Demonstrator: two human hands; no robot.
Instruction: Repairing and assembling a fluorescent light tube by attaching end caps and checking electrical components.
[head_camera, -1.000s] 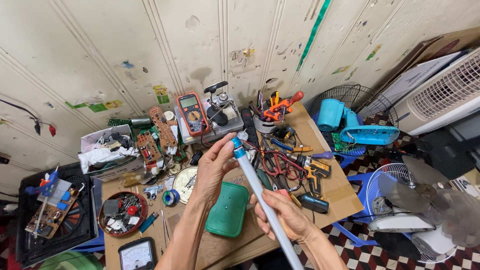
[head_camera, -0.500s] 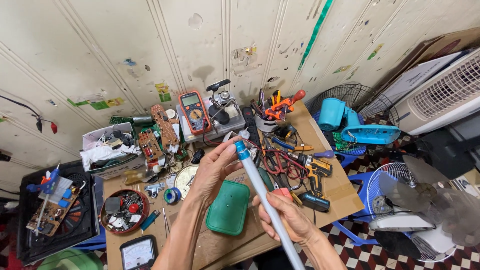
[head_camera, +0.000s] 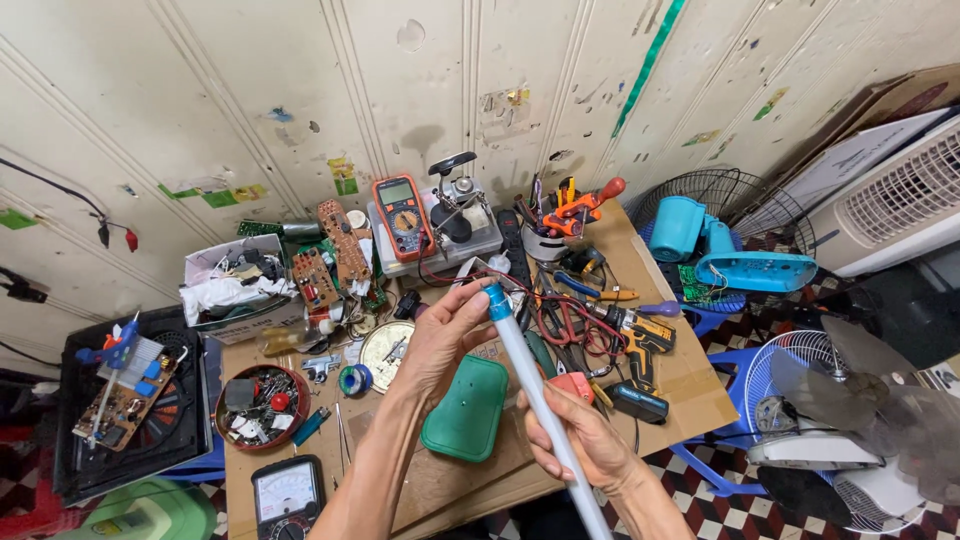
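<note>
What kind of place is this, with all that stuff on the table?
Probably a small electronics or appliance repair bench. An orange multimeter stands by the wall, loose circuit boards lie beside it, and taken-apart fans sit on the floor nearby.

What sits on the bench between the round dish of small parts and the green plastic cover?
In the head view, a small blue-and-green solder spool lies between the dish and the green cover, beside the left forearm.

Stained cream panelled wall (head_camera: 420, 90); cluttered wooden workbench (head_camera: 690, 385); checkered floor (head_camera: 740, 505).
</note>
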